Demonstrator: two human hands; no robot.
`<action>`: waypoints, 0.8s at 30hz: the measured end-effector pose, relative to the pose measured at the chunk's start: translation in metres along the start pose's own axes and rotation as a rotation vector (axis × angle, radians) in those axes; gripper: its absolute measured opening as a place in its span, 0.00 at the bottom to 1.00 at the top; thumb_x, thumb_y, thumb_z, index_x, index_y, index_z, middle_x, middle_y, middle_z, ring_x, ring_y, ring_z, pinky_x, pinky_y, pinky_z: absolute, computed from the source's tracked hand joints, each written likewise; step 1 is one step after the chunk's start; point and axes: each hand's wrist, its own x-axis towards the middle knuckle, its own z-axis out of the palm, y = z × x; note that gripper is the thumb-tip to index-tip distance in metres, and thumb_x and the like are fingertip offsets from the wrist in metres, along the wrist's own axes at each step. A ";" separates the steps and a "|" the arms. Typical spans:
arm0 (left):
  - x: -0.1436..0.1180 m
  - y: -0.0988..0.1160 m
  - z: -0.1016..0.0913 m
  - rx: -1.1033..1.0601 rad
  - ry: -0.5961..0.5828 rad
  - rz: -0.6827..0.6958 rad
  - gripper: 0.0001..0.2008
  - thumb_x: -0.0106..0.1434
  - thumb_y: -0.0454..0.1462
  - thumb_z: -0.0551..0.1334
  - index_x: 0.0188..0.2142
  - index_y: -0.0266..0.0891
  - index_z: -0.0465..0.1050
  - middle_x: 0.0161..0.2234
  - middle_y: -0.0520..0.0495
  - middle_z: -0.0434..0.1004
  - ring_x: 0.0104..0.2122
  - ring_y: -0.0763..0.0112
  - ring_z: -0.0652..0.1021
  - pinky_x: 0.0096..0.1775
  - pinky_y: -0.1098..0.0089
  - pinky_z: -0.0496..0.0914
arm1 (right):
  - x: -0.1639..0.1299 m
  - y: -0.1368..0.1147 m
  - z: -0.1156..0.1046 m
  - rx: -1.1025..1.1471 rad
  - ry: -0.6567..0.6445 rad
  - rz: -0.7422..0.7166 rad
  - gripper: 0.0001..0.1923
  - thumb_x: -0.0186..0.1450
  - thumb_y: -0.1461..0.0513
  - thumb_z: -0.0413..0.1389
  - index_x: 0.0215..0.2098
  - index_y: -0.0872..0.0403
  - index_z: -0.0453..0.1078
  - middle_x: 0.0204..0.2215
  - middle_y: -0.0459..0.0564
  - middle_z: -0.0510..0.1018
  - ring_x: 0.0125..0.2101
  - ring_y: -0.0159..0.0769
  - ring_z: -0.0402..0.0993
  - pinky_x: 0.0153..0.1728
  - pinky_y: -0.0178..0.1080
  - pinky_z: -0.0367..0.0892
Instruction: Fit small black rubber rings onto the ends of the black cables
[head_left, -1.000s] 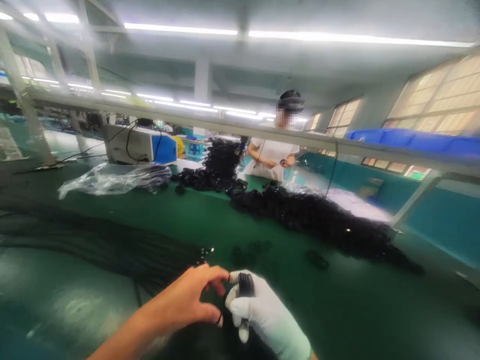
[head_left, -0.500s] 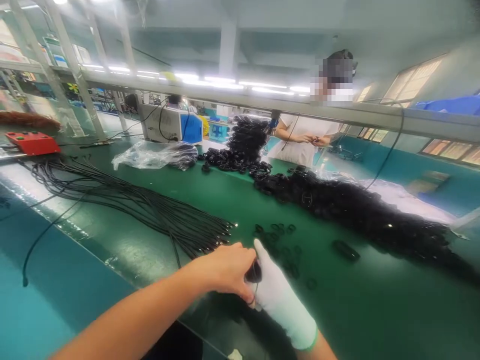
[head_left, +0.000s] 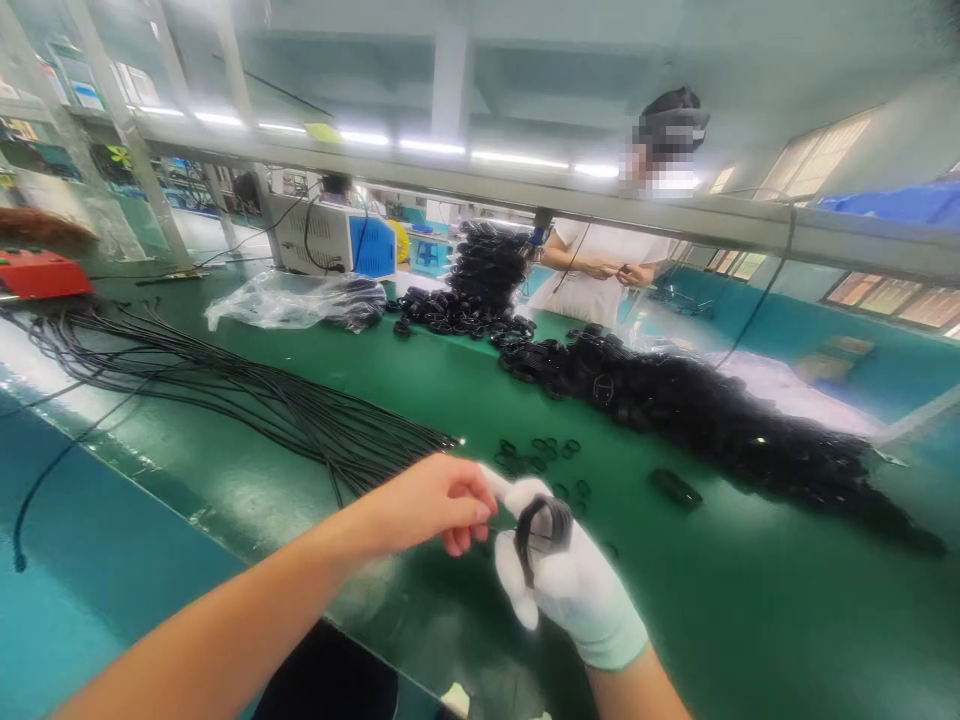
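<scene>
Your gloved right hand [head_left: 566, 590] is closed around a coiled black cable [head_left: 541, 530], upright so the loops stay bunched. Your bare left hand [head_left: 431, 500] pinches near the coil's side, fingertips together, likely on a small band or the cable end; too small to tell. Loose rings [head_left: 541, 452] lie just beyond on the counter [head_left: 420, 390], straight cables [head_left: 247, 400] to the left, finished coils [head_left: 712, 420] piled to the right.
</scene>
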 end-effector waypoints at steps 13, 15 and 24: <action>0.003 0.016 0.009 0.488 0.217 0.403 0.17 0.54 0.30 0.58 0.44 0.43 0.74 0.44 0.49 0.74 0.44 0.65 0.71 0.49 0.64 0.64 | 0.010 0.011 -0.004 0.077 -0.043 0.103 0.23 0.53 0.60 0.63 0.43 0.61 0.65 0.17 0.45 0.72 0.12 0.25 0.63 0.12 0.27 0.57; 0.007 0.017 0.010 0.600 0.234 0.425 0.16 0.54 0.28 0.57 0.39 0.42 0.76 0.37 0.49 0.76 0.40 0.66 0.72 0.46 0.66 0.65 | 0.011 0.015 -0.006 0.140 -0.036 0.131 0.22 0.54 0.53 0.62 0.39 0.60 0.66 0.19 0.47 0.73 0.13 0.28 0.66 0.14 0.29 0.61; 0.018 -0.003 -0.028 0.158 -0.105 0.353 0.19 0.56 0.37 0.61 0.48 0.39 0.71 0.46 0.46 0.73 0.46 0.63 0.72 0.49 0.65 0.64 | 0.020 0.016 0.005 0.431 0.124 0.327 0.33 0.59 0.38 0.48 0.41 0.58 0.67 0.35 0.54 0.74 0.29 0.33 0.73 0.25 0.35 0.70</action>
